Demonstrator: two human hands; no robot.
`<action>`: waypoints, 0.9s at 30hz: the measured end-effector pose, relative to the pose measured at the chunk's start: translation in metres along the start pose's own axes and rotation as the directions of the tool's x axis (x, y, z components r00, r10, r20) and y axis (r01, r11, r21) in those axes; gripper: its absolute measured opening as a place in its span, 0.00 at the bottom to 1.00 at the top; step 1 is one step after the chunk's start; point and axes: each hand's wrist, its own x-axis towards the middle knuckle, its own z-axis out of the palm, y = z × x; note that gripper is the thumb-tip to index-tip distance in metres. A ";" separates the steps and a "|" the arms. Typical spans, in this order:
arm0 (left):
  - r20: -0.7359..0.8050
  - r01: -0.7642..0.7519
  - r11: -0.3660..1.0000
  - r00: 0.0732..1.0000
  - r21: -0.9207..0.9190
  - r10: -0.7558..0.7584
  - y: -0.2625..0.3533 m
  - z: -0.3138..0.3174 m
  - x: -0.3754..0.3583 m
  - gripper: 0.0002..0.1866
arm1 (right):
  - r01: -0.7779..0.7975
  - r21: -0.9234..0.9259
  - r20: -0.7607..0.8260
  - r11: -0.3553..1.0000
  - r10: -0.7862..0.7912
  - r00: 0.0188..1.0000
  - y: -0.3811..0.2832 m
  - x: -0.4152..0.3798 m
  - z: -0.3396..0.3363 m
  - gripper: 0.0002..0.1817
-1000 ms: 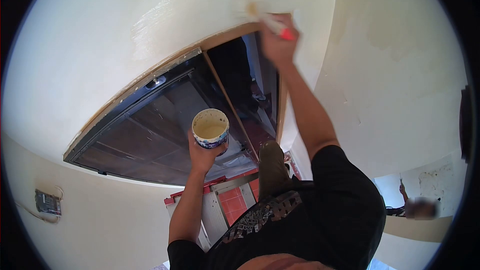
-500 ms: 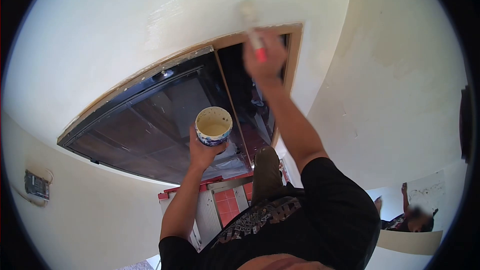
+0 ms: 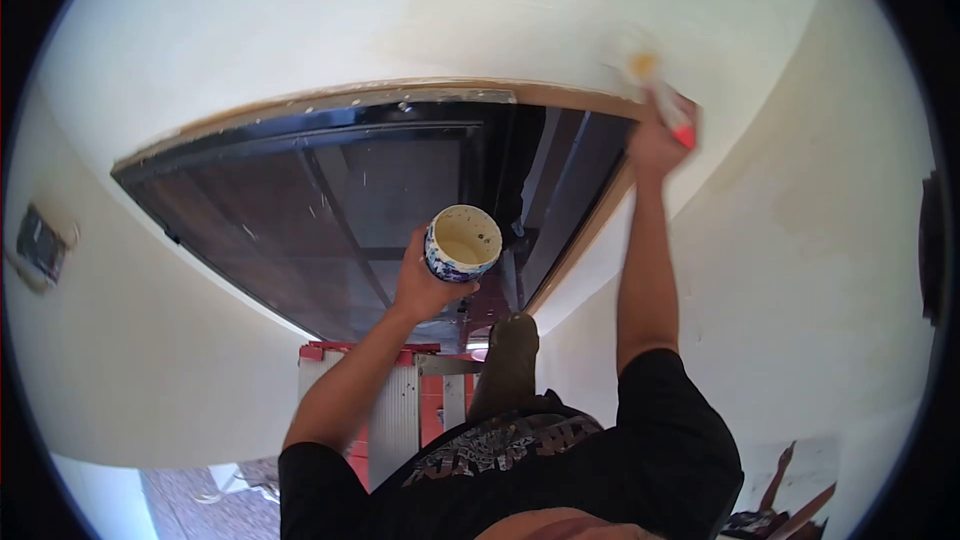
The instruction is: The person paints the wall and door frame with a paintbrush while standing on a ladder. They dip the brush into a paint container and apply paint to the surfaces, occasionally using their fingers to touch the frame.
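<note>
Wrapping left hand (image 3: 424,288) round the lower side of a cup (image 3: 455,269) before the door (image 3: 385,180), holding it mouth-up, probably so as not to spill paint (image 3: 462,248); gripping a brush (image 3: 657,90) by its handle in right hand (image 3: 660,145), over the frame (image 3: 580,98), bristles-first toward the wall (image 3: 480,20), presumably for reach; too blurred to tell contact

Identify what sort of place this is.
Likely an indoor room under renovation: the left hand holds a paint-smeared tub, the right hand a brush at the wall above a door frame, and what looks like a stepladder stands below.
</note>
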 end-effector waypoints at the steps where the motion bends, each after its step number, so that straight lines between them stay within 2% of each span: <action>1: 0.001 -0.024 1.000 1.000 0.013 0.024 -0.001 0.000 0.000 0.56 | -0.045 -0.085 -0.023 0.995 0.043 0.999 -0.013 0.020 -0.023 0.10; 3: -0.006 -0.033 0.999 0.999 0.003 0.033 -0.003 0.001 -0.001 0.56 | 0.014 -0.273 -0.110 0.962 -0.046 0.993 -0.003 0.045 -0.053 0.09; 4: -0.006 -0.022 1.000 1.000 0.011 0.022 -0.003 0.000 -0.001 0.55 | 0.028 -0.272 -0.088 0.962 -0.054 0.995 -0.002 0.052 -0.061 0.09; 6: -0.010 -0.012 1.000 1.000 0.011 0.012 -0.007 0.000 0.000 0.55 | 0.002 -0.423 -0.181 0.906 -0.087 0.980 -0.006 0.060 -0.064 0.10; 7: -0.009 -0.034 0.999 0.999 0.028 0.034 -0.011 0.000 0.001 0.55 | 0.009 -0.422 -0.174 0.907 -0.091 0.980 -0.004 0.058 -0.055 0.10; 9: -0.002 -0.061 0.997 0.998 0.046 0.061 -0.011 0.000 0.000 0.56 | 0.267 -0.429 -0.048 0.863 -0.316 0.947 -0.019 0.039 -0.014 0.10; 11: 0.001 -0.026 0.997 1.000 0.067 0.026 -0.006 -0.001 0.000 0.56 | 0.312 -0.329 0.043 0.891 -0.316 0.948 -0.068 0.009 0.036 0.11; 12: 0.006 -0.036 0.997 0.999 0.071 0.036 -0.006 -0.002 0.000 0.56 | 0.265 -0.230 0.117 0.936 -0.244 0.963 -0.102 -0.007 0.058 0.10; 13: -0.001 -0.050 0.997 0.999 0.057 0.051 -0.007 -0.001 0.000 0.56 | 0.349 -0.115 0.135 0.930 -0.334 0.933 -0.112 -0.022 0.084 0.09; 16: -0.002 -0.067 0.996 0.998 0.063 0.067 -0.013 0.000 0.000 0.56 | 0.233 0.126 0.302 0.964 -0.261 0.917 -0.171 -0.066 0.137 0.10; 17: -0.011 -0.061 0.995 0.998 0.077 0.062 -0.014 0.000 0.000 0.57 | 0.239 0.306 0.283 0.921 -0.328 0.901 -0.184 -0.074 0.152 0.11; 18: 0.007 -0.072 0.994 0.997 0.082 0.072 -0.015 0.001 0.000 0.57 | 0.190 0.390 0.304 0.901 -0.321 0.897 -0.196 -0.080 0.160 0.11; 19: 0.011 -0.046 0.998 0.999 0.051 0.045 -0.015 0.001 0.000 0.57 | 0.109 0.378 0.397 0.919 -0.267 0.878 -0.204 -0.080 0.159 0.11; 21: 0.034 -0.027 0.999 0.999 0.026 0.027 -0.015 0.000 0.001 0.57 | 0.095 0.455 0.309 0.886 -0.257 0.916 -0.187 -0.068 0.158 0.13; 23: 0.035 -0.062 0.998 0.997 -0.019 0.063 -0.015 0.001 0.000 0.58 | 0.111 0.346 0.251 0.932 -0.206 0.946 -0.148 -0.036 0.132 0.11; 25: 0.042 -0.040 0.999 0.998 -0.008 0.040 -0.006 0.001 -0.003 0.58 | 0.047 0.190 0.176 0.981 -0.081 0.981 -0.107 0.010 0.093 0.11; 26: 0.035 -0.019 1.000 0.999 0.006 0.019 -0.003 0.000 -0.002 0.58 | 0.033 0.172 0.120 0.984 -0.054 0.991 -0.097 0.035 0.066 0.13; 27: 0.041 -0.025 1.000 0.999 0.006 0.025 -0.005 0.001 -0.002 0.58 | 0.004 0.252 0.098 0.968 -0.030 0.995 -0.070 0.057 0.044 0.13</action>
